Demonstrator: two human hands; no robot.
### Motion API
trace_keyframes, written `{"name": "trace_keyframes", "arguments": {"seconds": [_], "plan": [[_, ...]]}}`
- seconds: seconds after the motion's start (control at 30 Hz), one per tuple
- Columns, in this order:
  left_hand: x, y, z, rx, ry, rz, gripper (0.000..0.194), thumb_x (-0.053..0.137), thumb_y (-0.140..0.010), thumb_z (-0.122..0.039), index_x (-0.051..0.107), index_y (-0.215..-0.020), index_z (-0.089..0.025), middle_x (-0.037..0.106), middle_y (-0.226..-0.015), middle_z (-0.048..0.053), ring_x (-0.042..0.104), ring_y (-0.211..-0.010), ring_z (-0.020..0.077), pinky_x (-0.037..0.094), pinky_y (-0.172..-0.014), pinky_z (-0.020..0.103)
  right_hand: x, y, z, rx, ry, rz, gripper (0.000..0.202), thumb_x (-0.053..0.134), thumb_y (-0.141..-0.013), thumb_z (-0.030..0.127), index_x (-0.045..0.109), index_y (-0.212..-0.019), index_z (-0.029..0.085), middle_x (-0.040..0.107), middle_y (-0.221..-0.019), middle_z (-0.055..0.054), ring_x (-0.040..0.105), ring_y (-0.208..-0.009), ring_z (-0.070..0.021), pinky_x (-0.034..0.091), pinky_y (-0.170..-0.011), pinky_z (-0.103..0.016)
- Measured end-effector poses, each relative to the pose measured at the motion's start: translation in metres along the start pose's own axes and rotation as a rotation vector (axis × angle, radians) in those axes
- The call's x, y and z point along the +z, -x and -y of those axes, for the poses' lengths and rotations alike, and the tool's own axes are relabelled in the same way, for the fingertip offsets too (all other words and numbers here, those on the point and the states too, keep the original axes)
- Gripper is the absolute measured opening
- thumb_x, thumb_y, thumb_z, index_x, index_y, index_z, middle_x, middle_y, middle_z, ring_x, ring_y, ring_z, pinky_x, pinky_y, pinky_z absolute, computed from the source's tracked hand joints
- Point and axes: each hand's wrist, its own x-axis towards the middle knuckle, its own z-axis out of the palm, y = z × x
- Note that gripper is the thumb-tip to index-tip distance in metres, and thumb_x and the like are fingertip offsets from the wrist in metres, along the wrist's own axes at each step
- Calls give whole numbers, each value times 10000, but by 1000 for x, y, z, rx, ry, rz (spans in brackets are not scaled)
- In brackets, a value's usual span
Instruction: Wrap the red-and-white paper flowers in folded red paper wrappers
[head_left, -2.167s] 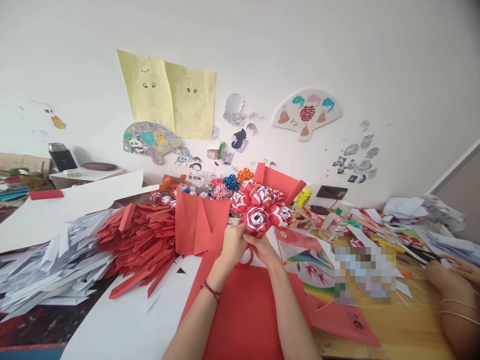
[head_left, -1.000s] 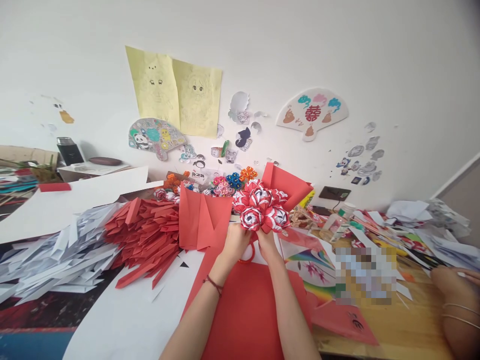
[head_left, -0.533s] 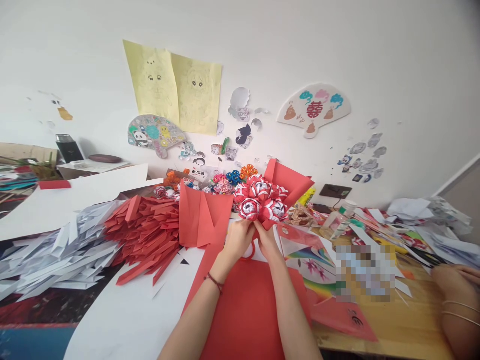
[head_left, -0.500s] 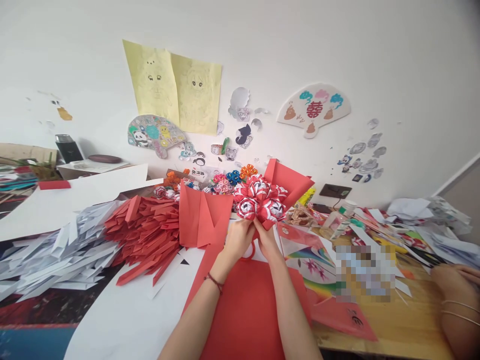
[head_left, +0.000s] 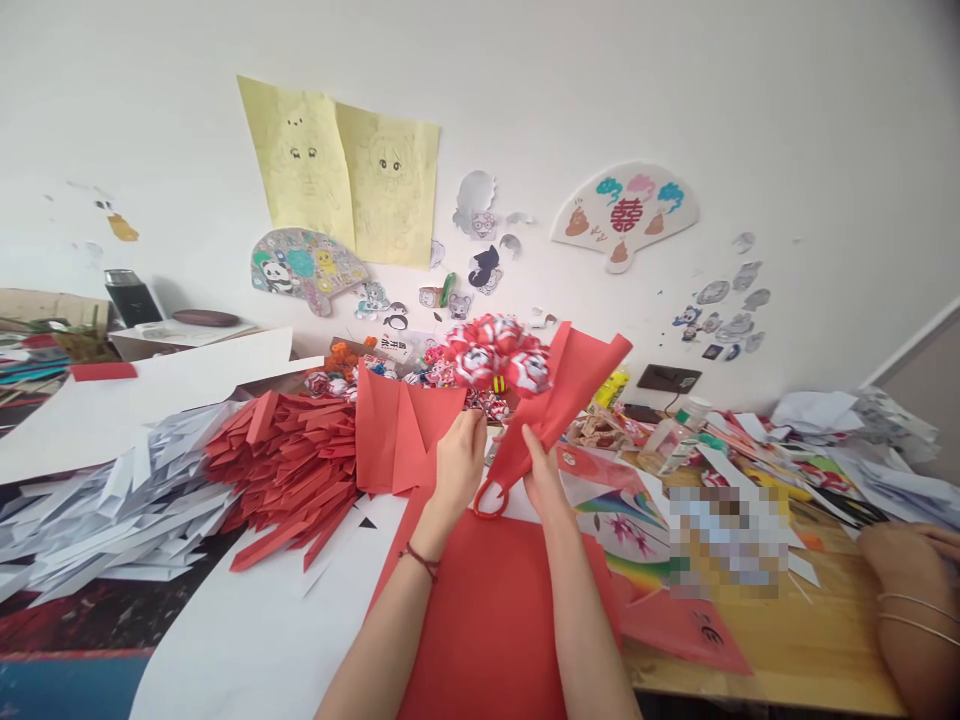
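Note:
My left hand [head_left: 459,462] is closed in a fist below a bunch of red-and-white folded paper flowers [head_left: 491,352], gripping it low down; the stems are hidden. My right hand [head_left: 541,468] pinches a folded red paper sheet [head_left: 566,385], which slants up and to the right beside the flowers. Below the sheet, between my hands, a red loop [head_left: 491,499] shows; whether it is a tool's handle I cannot tell. Underneath my forearms lies a large red sheet [head_left: 484,610]. Another creased red sheet [head_left: 401,430] stands just left of my left hand.
Piles of red paper strips [head_left: 289,465] and white paper strips [head_left: 142,500] spread on the left. Coloured paper flowers [head_left: 349,357] sit at the back. At right are a clear bottle [head_left: 670,440], scraps, a printed plastic folder [head_left: 630,520], and another person's hand [head_left: 904,560].
My hands have moved apart. The flower bunch has shifted left and tilted away, and the red sheet now stands separately on its right, in my right hand.

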Motion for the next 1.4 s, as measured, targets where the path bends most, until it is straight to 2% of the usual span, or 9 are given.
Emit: {"name": "trace_keyframes", "arguments": {"seconds": [0.1,0.27,0.5,0.6,0.73,0.93,1.1,1.2,1.4], "plan": [[0,-4,8,-78,-63,10,240,330,-1016,-272,533,-908,-203,608,-784,15,583,-715,152,365,-651,229,-14,-6,6,79,-145,-79,515,681,-784,527,607,-1176,202,720,-1091,-88,726,-842,-264,591,-705,-390],[13,-1,17,-164,-153,168,186,422,-923,-152,540,-786,-197,582,-645,19,569,-608,178,308,-579,252,-33,-8,14,146,-261,-145,521,736,-714,483,622,-1149,220,740,-973,-53,716,-878,-275,590,-760,-417],[26,10,9,-253,-261,395,109,620,-782,-158,592,-677,-175,634,-630,92,621,-598,234,338,-544,270,-29,4,16,150,-151,-213,661,788,-679,431,572,-1282,267,733,-1107,-45,704,-955,-264,593,-693,-359],[17,5,7,-266,-260,359,173,562,-871,-223,625,-717,-175,661,-678,105,653,-664,247,379,-584,275,-26,4,12,211,-70,-199,669,824,-654,419,584,-1265,288,716,-1171,-39,699,-990,-265,599,-697,-354],[0,-6,7,-175,-122,228,407,281,-1023,-309,670,-973,-199,708,-874,68,663,-795,188,419,-671,245,-28,1,4,123,114,-193,474,831,-666,419,677,-1076,236,738,-1112,-60,694,-1004,-268,596,-770,-354],[-1,-5,9,-58,39,184,333,612,-864,-412,553,-630,-182,496,-557,-44,455,-552,112,306,-557,219,-29,1,5,22,235,-77,377,836,-673,419,734,-959,196,768,-979,-75,712,-880,-263,580,-732,-344],[7,-3,10,-166,71,-5,286,635,-850,-393,562,-669,-184,521,-575,-42,476,-555,111,307,-564,218,-30,1,6,-8,278,-23,381,820,-675,470,762,-902,169,767,-873,-69,701,-764,-236,558,-696,-342],[7,-1,10,-200,50,-74,247,633,-860,-412,627,-756,-187,625,-645,-9,565,-610,134,338,-601,222,-30,1,3,-67,401,-79,348,800,-688,490,761,-804,164,742,-747,-52,671,-675,-223,527,-641,-328],[4,4,2,-80,-146,21,315,470,-972,-348,685,-790,-208,649,-628,15,555,-567,143,271,-560,256,-25,4,1,-354,812,-254,414,703,-779,519,612,-558,181,553,-492,11,520,-496,-151,420,-559,-283]]}}
